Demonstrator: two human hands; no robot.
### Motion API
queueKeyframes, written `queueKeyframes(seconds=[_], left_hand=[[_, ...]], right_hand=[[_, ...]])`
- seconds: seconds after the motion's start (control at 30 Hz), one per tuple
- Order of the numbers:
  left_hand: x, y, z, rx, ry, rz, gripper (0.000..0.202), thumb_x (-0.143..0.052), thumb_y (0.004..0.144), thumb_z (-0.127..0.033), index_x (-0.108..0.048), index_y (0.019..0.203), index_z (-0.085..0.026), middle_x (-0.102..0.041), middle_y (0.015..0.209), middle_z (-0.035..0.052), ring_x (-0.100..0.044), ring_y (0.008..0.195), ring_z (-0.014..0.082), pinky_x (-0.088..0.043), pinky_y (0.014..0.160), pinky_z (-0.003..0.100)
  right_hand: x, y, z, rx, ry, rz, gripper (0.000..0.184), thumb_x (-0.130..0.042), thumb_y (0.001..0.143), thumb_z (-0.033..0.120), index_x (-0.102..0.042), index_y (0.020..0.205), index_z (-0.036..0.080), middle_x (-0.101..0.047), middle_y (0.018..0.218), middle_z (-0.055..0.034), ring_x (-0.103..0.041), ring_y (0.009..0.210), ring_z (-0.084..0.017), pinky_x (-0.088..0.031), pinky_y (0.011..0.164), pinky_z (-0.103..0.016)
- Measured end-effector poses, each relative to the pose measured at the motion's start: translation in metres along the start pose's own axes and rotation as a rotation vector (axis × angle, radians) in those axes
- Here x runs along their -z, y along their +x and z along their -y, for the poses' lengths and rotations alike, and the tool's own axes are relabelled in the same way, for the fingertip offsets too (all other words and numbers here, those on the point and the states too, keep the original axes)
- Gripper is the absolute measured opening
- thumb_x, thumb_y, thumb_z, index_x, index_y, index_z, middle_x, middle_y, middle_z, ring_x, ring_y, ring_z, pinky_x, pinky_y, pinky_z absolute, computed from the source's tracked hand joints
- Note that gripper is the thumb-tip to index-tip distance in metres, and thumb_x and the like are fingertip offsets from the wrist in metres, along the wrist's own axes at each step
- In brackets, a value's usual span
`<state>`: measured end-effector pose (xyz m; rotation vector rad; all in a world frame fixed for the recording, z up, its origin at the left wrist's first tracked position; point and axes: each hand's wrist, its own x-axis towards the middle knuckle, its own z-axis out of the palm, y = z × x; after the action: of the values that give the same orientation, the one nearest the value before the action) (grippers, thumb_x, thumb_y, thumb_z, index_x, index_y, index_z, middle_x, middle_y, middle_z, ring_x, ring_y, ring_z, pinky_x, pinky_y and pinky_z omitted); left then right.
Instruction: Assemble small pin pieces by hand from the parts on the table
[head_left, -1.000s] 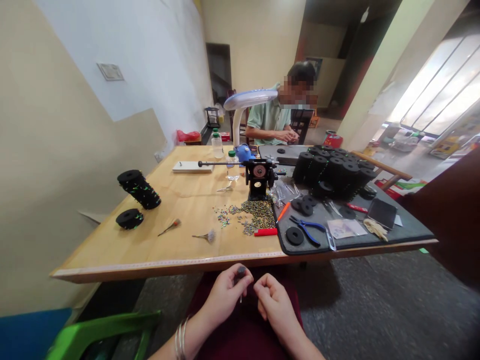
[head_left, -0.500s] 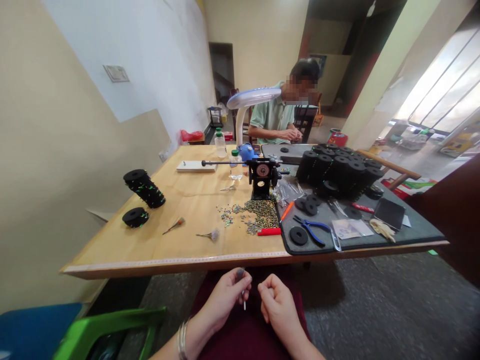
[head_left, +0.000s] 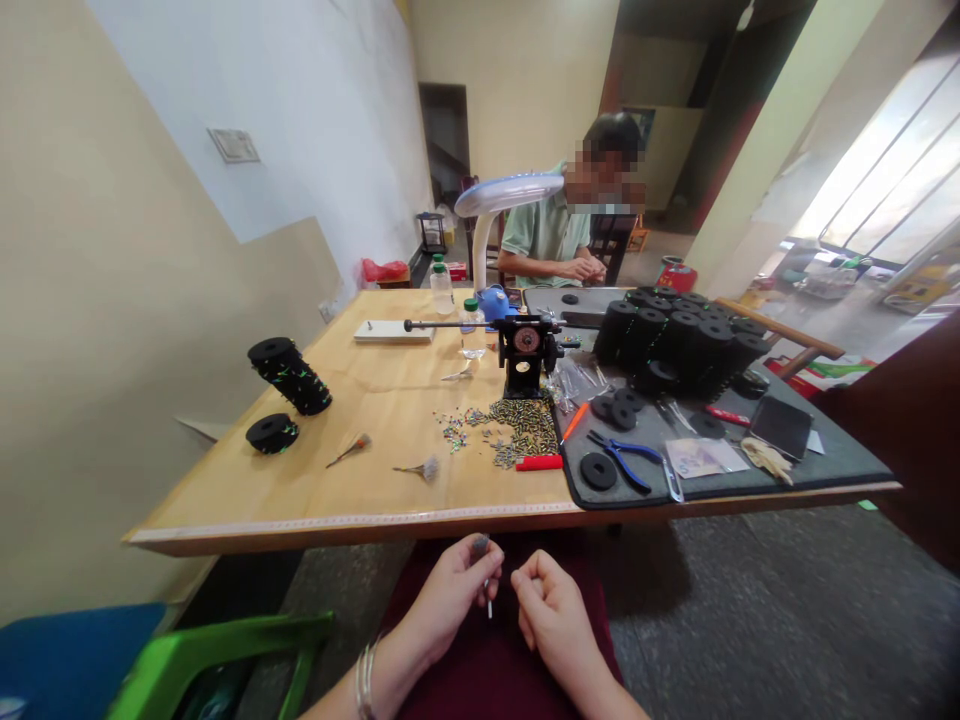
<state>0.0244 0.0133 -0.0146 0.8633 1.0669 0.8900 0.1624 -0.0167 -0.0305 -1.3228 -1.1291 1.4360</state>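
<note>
Both my hands are low in my lap, below the front edge of the wooden table (head_left: 360, 470). My left hand (head_left: 448, 592) is closed in a pinch on a small grey tufted piece (head_left: 480, 546) with a thin stem hanging down. My right hand (head_left: 547, 605) is closed beside it, fingertips pinched near the stem; what it holds is too small to make out. Two similar tufted pieces (head_left: 421, 467) lie on the table. A pile of small metal beads (head_left: 517, 428) lies near the table's middle, next to a red lighter (head_left: 537, 462).
A black winding device (head_left: 523, 352) with a long rod stands mid-table. Black foam discs are stacked at right (head_left: 679, 340) and left (head_left: 291, 374). Blue pliers (head_left: 622, 458) lie on a grey mat (head_left: 817, 460). Another person (head_left: 559, 235) sits at the far end. A green chair (head_left: 210, 660) is at my left.
My right hand has drawn slightly closer to the left hand. The view has barely shifted since half a second ago.
</note>
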Motion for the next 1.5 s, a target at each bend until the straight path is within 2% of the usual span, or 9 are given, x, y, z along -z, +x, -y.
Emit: queueKeyframes(seconds=[0.17, 0.3, 0.53, 0.83, 0.97, 1.2, 1.43, 1.5], left_hand=[[-0.0007, -0.0012, -0.0017, -0.029, 0.053, 0.006, 0.035, -0.073, 0.071, -0.046, -0.056, 0.070, -0.016, -0.053, 0.061, -0.0035, -0.046, 0.049, 0.0083, -0.034, 0.046, 0.021], [-0.0024, -0.0020, -0.0029, -0.074, 0.180, 0.008, 0.033, -0.069, 0.074, -0.047, -0.056, 0.070, -0.016, -0.050, 0.053, -0.0053, -0.043, 0.046, 0.0092, -0.034, 0.047, 0.022], [-0.0031, -0.0044, 0.0007, -0.156, 0.358, 0.002, 0.027, -0.064, 0.076, -0.042, -0.057, 0.070, -0.016, -0.050, 0.054, -0.0045, -0.045, 0.047, 0.0114, -0.035, 0.048, 0.023], [-0.0016, -0.0049, 0.0043, -0.195, 0.440, 0.017, 0.020, -0.060, 0.079, -0.034, -0.057, 0.070, -0.016, -0.051, 0.058, -0.0033, -0.044, 0.052, 0.0117, -0.035, 0.050, 0.023], [-0.0019, -0.0039, 0.0040, -0.191, 0.448, 0.036, 0.019, -0.059, 0.078, -0.032, -0.056, 0.070, -0.016, -0.050, 0.059, -0.0037, -0.043, 0.052, 0.0112, -0.034, 0.050, 0.023], [-0.0023, -0.0052, 0.0029, -0.117, 0.389, 0.089, 0.016, -0.057, 0.078, -0.031, -0.053, 0.072, -0.017, -0.047, 0.055, -0.0060, -0.041, 0.046, 0.0101, -0.032, 0.046, 0.022], [-0.0031, -0.0047, -0.0008, -0.196, 0.456, 0.043, 0.010, -0.057, 0.074, -0.023, -0.056, 0.067, -0.016, -0.052, 0.062, -0.0025, -0.045, 0.058, 0.0125, -0.037, 0.058, 0.024], [-0.0039, -0.0043, -0.0010, -0.200, 0.481, 0.026, 0.012, -0.057, 0.074, -0.024, -0.059, 0.066, -0.015, -0.051, 0.059, -0.0028, -0.043, 0.057, 0.0125, -0.035, 0.057, 0.024]], right_hand=[[0.0007, 0.0014, -0.0013, -0.006, 0.005, -0.008, 0.046, -0.055, 0.078, 0.065, -0.041, 0.067, 0.023, -0.037, 0.035, 0.0128, -0.027, 0.029, -0.005, -0.016, 0.034, -0.018], [0.0015, 0.0025, -0.0021, 0.008, -0.011, -0.006, 0.045, -0.053, 0.081, 0.064, -0.042, 0.069, 0.022, -0.038, 0.035, 0.0124, -0.027, 0.030, -0.005, -0.017, 0.035, -0.018], [0.0016, 0.0042, -0.0014, 0.027, -0.007, 0.011, 0.044, -0.051, 0.082, 0.064, -0.045, 0.074, 0.021, -0.038, 0.035, 0.0127, -0.029, 0.030, -0.006, -0.018, 0.036, -0.019], [0.0030, 0.0063, -0.0047, 0.014, 0.033, 0.012, 0.042, -0.054, 0.081, 0.062, -0.046, 0.081, 0.020, -0.038, 0.034, 0.0142, -0.028, 0.029, -0.005, -0.017, 0.035, -0.018], [0.0041, 0.0070, -0.0020, -0.018, 0.088, 0.022, 0.042, -0.057, 0.079, 0.061, -0.046, 0.078, 0.021, -0.037, 0.034, 0.0144, -0.026, 0.029, -0.004, -0.014, 0.036, -0.018], [0.0072, 0.0091, 0.0015, -0.093, 0.223, -0.051, 0.043, -0.062, 0.075, 0.059, -0.046, 0.075, 0.020, -0.033, 0.036, 0.0153, -0.019, 0.034, -0.003, -0.011, 0.039, -0.020], [0.0059, 0.0070, 0.0017, -0.075, 0.184, -0.019, 0.042, -0.059, 0.079, 0.060, -0.045, 0.077, 0.020, -0.034, 0.037, 0.0151, -0.020, 0.035, -0.004, -0.012, 0.041, -0.021], [0.0051, 0.0067, 0.0017, -0.072, 0.175, 0.008, 0.042, -0.059, 0.079, 0.060, -0.045, 0.077, 0.020, -0.035, 0.037, 0.0148, -0.021, 0.035, -0.004, -0.013, 0.041, -0.021]])
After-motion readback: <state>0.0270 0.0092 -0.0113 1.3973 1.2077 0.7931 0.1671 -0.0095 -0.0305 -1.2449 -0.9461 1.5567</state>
